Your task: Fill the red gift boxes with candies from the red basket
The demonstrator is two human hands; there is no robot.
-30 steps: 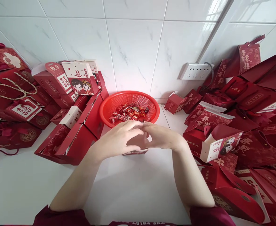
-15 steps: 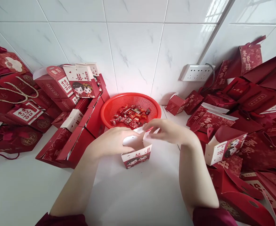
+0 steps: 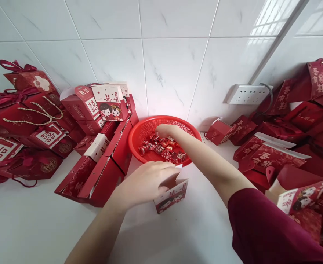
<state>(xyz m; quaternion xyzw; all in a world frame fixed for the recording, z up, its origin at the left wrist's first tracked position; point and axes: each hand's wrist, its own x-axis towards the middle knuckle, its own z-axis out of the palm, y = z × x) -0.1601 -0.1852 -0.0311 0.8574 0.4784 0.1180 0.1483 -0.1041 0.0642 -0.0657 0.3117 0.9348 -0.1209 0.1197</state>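
A small red and white gift box (image 3: 171, 198), printed with two cartoon figures, stands open-topped on the white surface. My left hand (image 3: 147, 179) grips it by the upper edge, thumb at the near side and fingers over the far side. Behind the box sits a red plastic basket (image 3: 133, 141) with mesh walls. Wrapped candies (image 3: 167, 148) in red wrappers lie in its bottom. My right hand (image 3: 165, 131) reaches into the basket, its fingers curled down at the far left of the candies. What those fingers hold, if anything, is hidden.
Red boxes (image 3: 106, 176) stand in a row left of the basket, with cartoon-printed boxes (image 3: 110, 102) on top. Ribboned gift boxes (image 3: 26, 113) pile up farther left. Many red boxes (image 3: 279, 157) crowd the right side. A white power strip (image 3: 248, 94) is at the tiled wall.
My right hand has left the gift box and moved forward into the basket among the candies. My left hand stays on the box. The whole view has shifted somewhat.
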